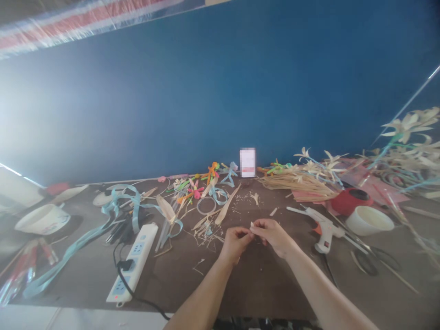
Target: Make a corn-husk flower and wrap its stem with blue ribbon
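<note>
My left hand (234, 244) and my right hand (273, 236) meet over the brown table, fingertips pinched together. A small pale piece (252, 225), perhaps dried husk, shows between them; most of it is hidden by the fingers. Beyond my hands lie a small husk flower (255, 198) and a scatter of tiny scraps. To the left of my left hand is a heap of thin husk strips (206, 236), with a long dried husk leaf (227, 206) behind it. A white glue gun (326, 229) rests to the right of my right hand.
On the left are a white power strip (137, 256) with a black cord, light-blue ribbon (74, 252) and a white bowl (43, 220). Black-handled scissors (366, 265), a white cup (369, 221) and a straw bundle (299, 185) lie right. Colourful pipe-cleaner figures (212, 172) stand along the blue wall.
</note>
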Available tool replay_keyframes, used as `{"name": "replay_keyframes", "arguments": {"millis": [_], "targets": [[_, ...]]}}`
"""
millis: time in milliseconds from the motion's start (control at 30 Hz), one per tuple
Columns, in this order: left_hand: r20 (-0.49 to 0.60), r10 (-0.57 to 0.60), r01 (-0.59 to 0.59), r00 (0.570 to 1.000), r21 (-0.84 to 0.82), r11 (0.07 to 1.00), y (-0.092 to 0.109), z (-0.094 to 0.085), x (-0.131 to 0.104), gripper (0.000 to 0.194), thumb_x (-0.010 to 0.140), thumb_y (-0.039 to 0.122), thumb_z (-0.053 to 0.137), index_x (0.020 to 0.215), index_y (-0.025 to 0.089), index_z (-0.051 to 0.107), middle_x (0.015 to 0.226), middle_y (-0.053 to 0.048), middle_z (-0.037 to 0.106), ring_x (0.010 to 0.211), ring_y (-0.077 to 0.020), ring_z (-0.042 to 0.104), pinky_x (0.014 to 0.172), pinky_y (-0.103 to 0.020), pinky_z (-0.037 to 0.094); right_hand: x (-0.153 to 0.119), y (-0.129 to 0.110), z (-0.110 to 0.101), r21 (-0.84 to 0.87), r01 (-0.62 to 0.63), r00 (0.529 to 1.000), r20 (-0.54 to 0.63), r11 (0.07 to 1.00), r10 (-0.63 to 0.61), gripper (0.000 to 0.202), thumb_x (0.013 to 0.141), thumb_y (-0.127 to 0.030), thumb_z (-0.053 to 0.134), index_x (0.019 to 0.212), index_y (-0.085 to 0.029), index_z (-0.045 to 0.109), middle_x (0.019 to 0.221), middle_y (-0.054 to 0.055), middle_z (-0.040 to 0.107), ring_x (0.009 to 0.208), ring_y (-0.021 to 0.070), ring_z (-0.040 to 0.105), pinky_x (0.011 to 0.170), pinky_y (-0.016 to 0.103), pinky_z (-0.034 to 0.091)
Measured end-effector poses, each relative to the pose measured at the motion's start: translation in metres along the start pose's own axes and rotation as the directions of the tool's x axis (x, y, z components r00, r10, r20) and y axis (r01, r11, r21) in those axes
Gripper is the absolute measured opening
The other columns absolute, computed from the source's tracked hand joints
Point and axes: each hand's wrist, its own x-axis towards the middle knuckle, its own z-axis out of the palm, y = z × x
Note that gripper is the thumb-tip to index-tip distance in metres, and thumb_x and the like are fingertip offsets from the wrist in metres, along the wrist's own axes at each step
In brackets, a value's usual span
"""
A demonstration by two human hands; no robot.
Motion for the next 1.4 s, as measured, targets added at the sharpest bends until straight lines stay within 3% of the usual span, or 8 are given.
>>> {"name": "replay_keyframes", "arguments": {"millis": [200, 433, 733, 967, 1067, 1167, 1267, 1400], "targets": [[-0.075, -0.004, -0.002, 0.997, -0.083, 0.997, 0.004, 0.000, 0.002, 0.028, 0.055, 0.036, 0.068, 0.067, 0.012, 0.061, 0.051, 0.004, 0.048, 0.035, -0.0006, 0.028, 0.033, -0.016, 0.015, -0.008, 0.001, -0.003, 0.034, 0.048, 0.997, -0.064, 0.998, -0.046, 0.027, 0.065, -0.031, 0.060, 0.087, -0.017, 0.056, 0.059, -0.005, 0.046, 0.044, 0.0052, 0.038, 0.035, 0.016, 0.029], [-0.068, -0.004, -0.009, 0.998, -0.189, 0.982, 0.013, 0.000, 0.000, 0.025, 0.054, 0.033, 0.070, 0.062, 0.012, 0.059, 0.066, 0.003, 0.050, 0.039, 0.0011, 0.027, 0.033, -0.015, 0.013, -0.013, 0.018, 0.010, 0.002, 0.040, 0.992, -0.116, 0.999, -0.040, 0.023, 0.066, -0.036, 0.058, 0.078, -0.016, 0.059, 0.054, -0.006, 0.044, 0.037, 0.0033, 0.031, 0.033, 0.017, 0.027], [-0.071, -0.052, 0.038, 0.996, -0.183, 0.982, 0.017, 0.001, -0.002, 0.028, 0.051, 0.035, 0.072, 0.060, 0.013, 0.058, 0.056, 0.004, 0.046, 0.040, -0.0003, 0.027, 0.034, -0.015, 0.014, -0.012, 0.019, 0.017, 0.051, 0.030, 0.989, -0.149, 0.998, -0.023, 0.023, 0.066, -0.040, 0.057, 0.070, -0.017, 0.054, 0.048, -0.008, 0.037, 0.035, 0.0034, 0.028, 0.032, 0.016, 0.023], [-0.012, -0.033, 0.031, 0.999, -0.157, 0.987, 0.016, 0.000, -0.003, 0.027, 0.055, 0.036, 0.069, 0.062, 0.012, 0.059, 0.057, 0.003, 0.046, 0.039, 0.0000, 0.026, 0.035, -0.016, 0.014, -0.014, 0.021, 0.016, 0.075, 0.016, 0.995, -0.096, 0.997, -0.008, 0.020, 0.069, -0.037, 0.055, 0.068, -0.018, 0.052, 0.048, -0.008, 0.034, 0.037, 0.0038, 0.028, 0.032, 0.015, 0.021], [-0.071, -0.019, 0.008, 0.997, -0.154, 0.988, 0.016, -0.001, -0.001, 0.029, 0.052, 0.037, 0.070, 0.062, 0.012, 0.059, 0.062, 0.002, 0.050, 0.039, 0.0004, 0.027, 0.034, -0.016, 0.014, -0.012, 0.020, 0.007, -0.048, 0.031, 0.993, -0.110, 0.998, -0.036, 0.020, 0.069, -0.037, 0.054, 0.074, -0.018, 0.056, 0.052, -0.007, 0.043, 0.037, 0.0044, 0.033, 0.034, 0.017, 0.025], [-0.200, 0.001, -0.037, 0.980, -0.179, 0.983, 0.014, -0.004, 0.004, 0.030, 0.052, 0.037, 0.070, 0.065, 0.012, 0.060, 0.060, 0.003, 0.050, 0.037, 0.0008, 0.026, 0.034, -0.016, 0.014, -0.006, 0.019, -0.011, -0.295, 0.099, 0.961, -0.219, 0.950, -0.168, 0.021, 0.067, -0.032, 0.055, 0.083, -0.018, 0.059, 0.061, -0.003, 0.053, 0.048, 0.0098, 0.047, 0.046, 0.021, 0.037], [-0.276, 0.010, -0.063, 0.961, -0.185, 0.981, 0.013, -0.006, 0.008, 0.032, 0.053, 0.039, 0.069, 0.070, 0.013, 0.062, 0.045, 0.007, 0.038, 0.035, -0.0003, 0.024, 0.034, -0.016, 0.014, -0.001, 0.019, -0.025, -0.563, 0.084, 0.925, -0.264, 0.822, -0.275, 0.015, 0.065, -0.027, 0.054, 0.077, -0.019, 0.061, 0.067, 0.001, 0.058, 0.062, 0.0161, 0.054, 0.060, 0.027, 0.040], [-0.277, 0.060, -0.109, 0.959, -0.165, 0.980, 0.011, -0.007, 0.008, 0.033, 0.056, 0.041, 0.066, 0.072, 0.012, 0.063, 0.038, 0.008, 0.032, 0.034, -0.0015, 0.023, 0.034, -0.016, 0.014, -0.005, 0.019, -0.022, -0.780, 0.104, 0.926, -0.151, 0.617, -0.347, 0.016, 0.064, -0.021, 0.052, 0.078, -0.022, 0.059, 0.079, 0.002, 0.058, 0.073, 0.0171, 0.056, 0.067, 0.027, 0.039]]}}
